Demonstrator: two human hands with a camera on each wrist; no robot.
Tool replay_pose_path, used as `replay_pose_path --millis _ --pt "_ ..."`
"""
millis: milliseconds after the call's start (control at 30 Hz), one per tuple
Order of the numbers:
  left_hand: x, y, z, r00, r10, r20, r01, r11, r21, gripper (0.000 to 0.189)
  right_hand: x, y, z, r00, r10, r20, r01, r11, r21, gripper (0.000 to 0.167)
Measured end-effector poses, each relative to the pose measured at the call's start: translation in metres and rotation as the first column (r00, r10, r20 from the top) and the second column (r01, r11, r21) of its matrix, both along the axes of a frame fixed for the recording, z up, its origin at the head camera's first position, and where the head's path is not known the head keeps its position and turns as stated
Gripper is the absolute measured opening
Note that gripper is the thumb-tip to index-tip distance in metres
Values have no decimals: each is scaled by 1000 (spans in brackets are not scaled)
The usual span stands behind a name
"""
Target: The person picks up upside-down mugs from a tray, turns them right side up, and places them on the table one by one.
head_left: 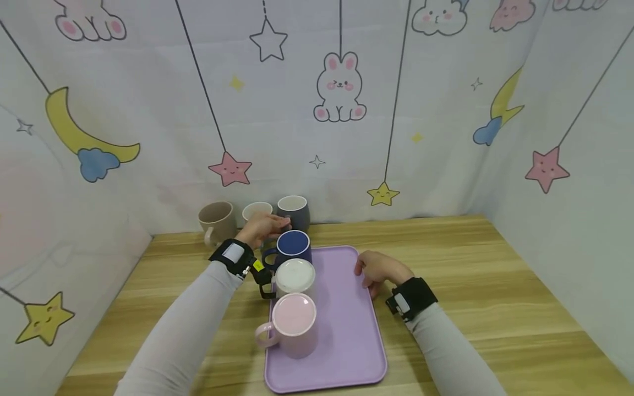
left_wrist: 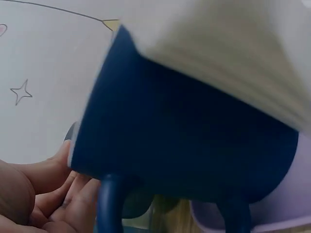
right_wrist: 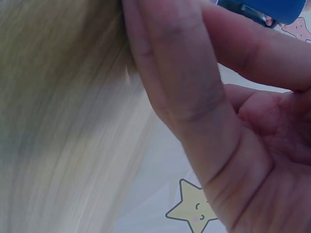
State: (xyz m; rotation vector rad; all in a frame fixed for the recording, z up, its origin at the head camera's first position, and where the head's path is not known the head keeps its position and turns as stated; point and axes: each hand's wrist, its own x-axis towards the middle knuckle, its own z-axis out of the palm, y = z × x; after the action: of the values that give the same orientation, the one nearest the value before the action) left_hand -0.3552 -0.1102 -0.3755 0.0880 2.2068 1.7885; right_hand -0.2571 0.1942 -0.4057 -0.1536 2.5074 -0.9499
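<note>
At the back, my left hand [head_left: 261,228] pinches the handle side of an upright grey mug [head_left: 297,213]; in the left wrist view the navy mug hides most of that contact. On the left side of a lilac tray [head_left: 346,330], three mugs stand upside down in a row: a navy mug [head_left: 293,243], a white mug [head_left: 295,276] and a pink mug [head_left: 295,324]. Their handles point left. My right hand [head_left: 382,269] holds the tray's right rim, thumb and fingers bent at its edge.
Left of the grey mug, along the back of the wooden table [head_left: 495,308], stand a tan mug [head_left: 216,219] and a second white mug [head_left: 256,209], partly covered by my left hand. A white printed curtain [head_left: 297,121] encloses the back and sides.
</note>
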Motion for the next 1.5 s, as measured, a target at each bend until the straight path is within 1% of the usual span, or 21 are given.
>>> replay_pose_path --millis 133,200,233,333,433,500,567,667,800,933,1000,1167,1400,1500 --pt "1 -3 -1 1000 -18 -5 18 999 -40 37 -1 -2 3 1000 15 -5 -15 1000 5 21" --pt "2 -5 0 999 -47 -1 47 998 -50 37 -2 -2 4 1000 18 -2 -18 1000 2 21" --pt "2 -6 1 997 -74 2 74 996 -51 37 -3 -2 4 1000 19 -1 -19 1000 1 21" --pt "2 -9 3 992 -125 27 127 989 -70 38 -4 0 5 1000 23 -5 -23 1000 -1 22" --pt "2 -9 2 989 -135 52 140 985 -97 38 -5 1 5 1000 22 -8 -22 1000 -2 22" --pt "1 -9 -2 989 -133 58 139 983 -118 38 -5 0 4 1000 21 -9 -21 1000 -2 22" --pt "0 -10 -6 989 -139 55 145 979 -141 37 -3 0 3 1000 18 -9 -18 1000 2 21" --pt "1 -12 -9 985 -166 48 172 969 -179 38 -2 -2 2 1000 14 -4 -14 1000 4 21" --pt "4 -12 -9 980 -194 38 198 958 -207 40 -1 -3 1 1000 11 2 -11 1000 7 21" --pt "6 -12 -8 980 -197 33 200 956 -217 42 -1 -3 0 1000 24 -5 -24 1000 1 21" --pt "7 -12 -7 982 -187 40 191 959 -210 42 -2 -4 0 1000 26 -7 -26 1000 -2 21" --pt "8 -12 -7 980 -193 49 199 957 -212 43 -3 -5 0 1000 22 -7 -22 1000 8 20" --pt "14 -16 -1 976 -216 -6 205 934 -294 46 -4 -2 -2 1000 21 -10 -21 1000 12 20" --pt "16 -21 1 973 -228 -28 210 933 -293 47 -3 -2 -3 1000 27 -12 -26 1000 13 21"
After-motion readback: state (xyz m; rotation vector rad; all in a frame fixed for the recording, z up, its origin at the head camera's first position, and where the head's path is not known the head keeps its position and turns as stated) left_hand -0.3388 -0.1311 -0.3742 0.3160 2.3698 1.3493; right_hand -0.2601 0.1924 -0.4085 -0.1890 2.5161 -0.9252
